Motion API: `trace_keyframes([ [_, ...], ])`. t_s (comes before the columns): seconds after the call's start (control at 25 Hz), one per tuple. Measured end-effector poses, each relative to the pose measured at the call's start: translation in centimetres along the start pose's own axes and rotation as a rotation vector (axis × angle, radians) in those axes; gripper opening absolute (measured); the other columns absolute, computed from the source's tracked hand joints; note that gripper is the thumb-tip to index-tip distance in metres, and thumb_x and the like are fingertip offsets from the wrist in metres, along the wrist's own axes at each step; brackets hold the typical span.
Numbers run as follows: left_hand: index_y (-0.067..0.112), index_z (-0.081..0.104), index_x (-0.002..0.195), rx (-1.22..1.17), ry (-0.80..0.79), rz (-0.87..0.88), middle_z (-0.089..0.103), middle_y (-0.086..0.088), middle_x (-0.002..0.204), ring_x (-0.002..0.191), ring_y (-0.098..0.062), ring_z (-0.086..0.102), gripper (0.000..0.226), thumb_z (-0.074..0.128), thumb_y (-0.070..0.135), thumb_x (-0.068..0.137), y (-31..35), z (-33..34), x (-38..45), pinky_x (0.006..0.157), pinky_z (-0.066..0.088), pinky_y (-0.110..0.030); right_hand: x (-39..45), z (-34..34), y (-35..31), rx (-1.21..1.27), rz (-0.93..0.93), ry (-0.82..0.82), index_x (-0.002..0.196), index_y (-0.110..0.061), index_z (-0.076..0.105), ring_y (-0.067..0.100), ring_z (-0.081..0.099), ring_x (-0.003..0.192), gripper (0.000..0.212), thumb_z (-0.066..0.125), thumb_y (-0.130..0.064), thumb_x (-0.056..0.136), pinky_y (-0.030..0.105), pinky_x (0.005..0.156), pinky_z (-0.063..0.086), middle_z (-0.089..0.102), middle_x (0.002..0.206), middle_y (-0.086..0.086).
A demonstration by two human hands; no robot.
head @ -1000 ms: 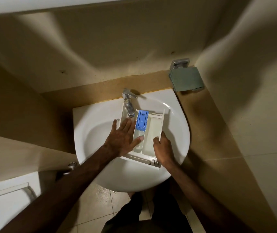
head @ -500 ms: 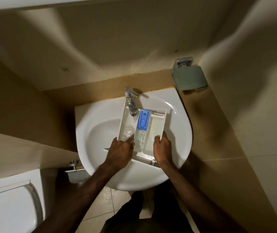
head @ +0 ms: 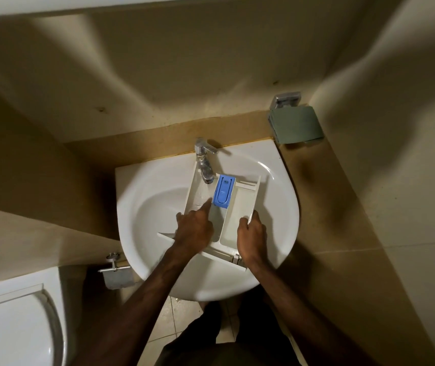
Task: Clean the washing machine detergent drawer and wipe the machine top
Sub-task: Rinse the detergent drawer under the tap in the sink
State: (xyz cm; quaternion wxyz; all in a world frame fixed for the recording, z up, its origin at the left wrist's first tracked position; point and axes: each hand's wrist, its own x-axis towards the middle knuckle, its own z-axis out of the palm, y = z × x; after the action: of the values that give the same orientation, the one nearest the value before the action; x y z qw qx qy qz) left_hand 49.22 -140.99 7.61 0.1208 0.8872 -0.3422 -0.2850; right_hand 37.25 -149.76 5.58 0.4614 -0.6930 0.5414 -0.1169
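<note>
Far left, low: white toilet (head: 13,326), lid down. Next to it a chrome wall fitting (head: 114,265) tucked just under the sink's left edge.

Centre: white sink (head: 158,186) against the tan wall band. The detergent drawer (head: 240,207) sits inside the basin, long axis running from the tap toward us, front panel nearest us, back end under the faucet (head: 204,162). Water runs from the spout into the drawer's left compartment. Blue insert (head: 223,191) sits in the middle compartment, far end. Right compartment looks bare.

Our left hand (head: 194,228) is over the drawer's near left part, index finger stretched forward into the left compartment, tip just beside the blue insert's near corner, other fingers curled under. It presses on the plastic rather than clamping anything; we cannot tell whether the curled fingers catch an edge.

Our right hand (head: 252,233) is closed around the drawer's right side wall, thumb on the inside, fingers on the outside, near the front panel. That hand steadies the drawer.

Far right, up on the wall beside the sink: chrome holder with a grey-green flap (head: 295,122).

Below: tiled floor and dark trousers between our forearms.
</note>
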Motion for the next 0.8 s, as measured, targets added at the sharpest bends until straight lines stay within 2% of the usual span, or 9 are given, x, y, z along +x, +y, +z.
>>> trace_keyframes([
  [0.08,0.020,0.060,0.139,-0.011,0.131,-0.046,0.075,-0.012,0.120,0.114,-0.036,0.066,0.041,0.056,0.016,0.098,-0.1,0.3,-0.7,0.101,0.043,-0.040,0.0,0.1,0.1,-0.006,-0.002,0.005,0.124,-0.006,0.059,0.043,0.064,0.111,0.024,0.046,-0.012,0.104,0.048,0.092,0.054,0.070,0.124,0.021],
  [0.2,0.016,0.070,0.121,0.079,0.161,-0.091,0.077,-0.011,0.113,0.107,-0.033,0.069,0.026,0.059,0.027,0.101,0.4,0.1,-0.9,0.096,0.046,-0.036,0.0,0.0,-0.1,-0.005,0.005,0.005,0.123,-0.007,0.059,0.043,0.065,0.111,0.024,0.046,-0.013,0.104,0.048,0.092,0.054,0.070,0.124,0.020],
  [0.32,0.016,0.053,0.141,0.108,0.121,-0.026,0.067,-0.010,0.137,0.126,-0.029,0.062,0.039,0.050,0.024,0.103,0.3,0.9,-0.7,0.113,0.035,-0.047,-0.1,-0.2,-0.2,-0.020,0.002,-0.005,0.123,-0.007,0.058,0.043,0.065,0.111,0.023,0.047,-0.013,0.104,0.048,0.091,0.055,0.070,0.123,0.021],
  [0.4,0.017,0.025,0.162,0.053,0.051,0.019,0.032,-0.007,0.167,0.152,-0.027,0.033,0.064,0.049,0.022,0.103,-0.3,1.2,-0.5,0.120,0.023,-0.060,-0.2,-0.4,-0.3,-0.023,-0.002,-0.017,0.126,-0.006,0.058,0.042,0.065,0.113,0.025,0.048,-0.013,0.104,0.047,0.093,0.055,0.069,0.126,0.020],
  [0.48,0.018,0.007,0.165,0.062,-0.003,0.064,0.010,-0.002,0.174,0.159,-0.024,0.013,0.073,0.046,0.029,0.105,-0.7,0.9,0.2,0.123,0.013,-0.063,-0.6,-0.4,-0.6,-0.019,-0.003,-0.018,0.129,-0.008,0.058,0.040,0.065,0.115,0.027,0.048,-0.014,0.104,0.047,0.095,0.055,0.069,0.128,0.018],
  [0.56,0.017,0.012,0.165,0.056,-0.015,0.081,0.020,-0.003,0.172,0.157,-0.024,0.022,0.069,0.045,0.033,0.106,-0.7,0.6,0.9,0.124,0.012,-0.062,-1.1,-0.4,-0.9,-0.012,-0.005,-0.003,0.130,-0.010,0.058,0.039,0.065,0.114,0.028,0.048,-0.015,0.104,0.050,0.094,0.056,0.069,0.128,0.017],
  [0.64,0.014,0.020,0.163,0.076,0.010,0.068,0.049,-0.011,0.157,0.140,-0.028,0.050,0.065,0.045,0.030,0.105,-0.4,0.5,0.9,0.121,0.025,-0.056,-1.5,-0.6,-1.2,-0.021,-0.001,0.019,0.128,-0.012,0.058,0.038,0.067,0.111,0.027,0.049,-0.018,0.103,0.051,0.092,0.058,0.070,0.126,0.015],
  [0.72,0.014,0.027,0.162,0.116,0.073,0.095,0.071,-0.016,0.128,0.110,-0.034,0.068,0.059,0.042,0.028,0.106,-0.3,0.9,-0.2,0.108,0.041,-0.045,-1.7,-1.1,-1.7,-0.048,-0.007,0.049,0.123,-0.015,0.058,0.037,0.070,0.107,0.024,0.050,-0.022,0.102,0.052,0.088,0.060,0.072,0.121,0.013],
  [0.8,0.016,0.043,0.155,0.023,0.147,0.142,0.075,-0.018,0.115,0.096,-0.039,0.070,0.049,0.043,0.027,0.108,-0.3,1.0,-1.7,0.094,0.049,-0.042,-1.7,-1.6,-1.9,-0.076,-0.008,0.064,0.118,-0.018,0.058,0.035,0.071,0.101,0.022,0.049,-0.028,0.100,0.052,0.084,0.061,0.073,0.115,0.010],
])
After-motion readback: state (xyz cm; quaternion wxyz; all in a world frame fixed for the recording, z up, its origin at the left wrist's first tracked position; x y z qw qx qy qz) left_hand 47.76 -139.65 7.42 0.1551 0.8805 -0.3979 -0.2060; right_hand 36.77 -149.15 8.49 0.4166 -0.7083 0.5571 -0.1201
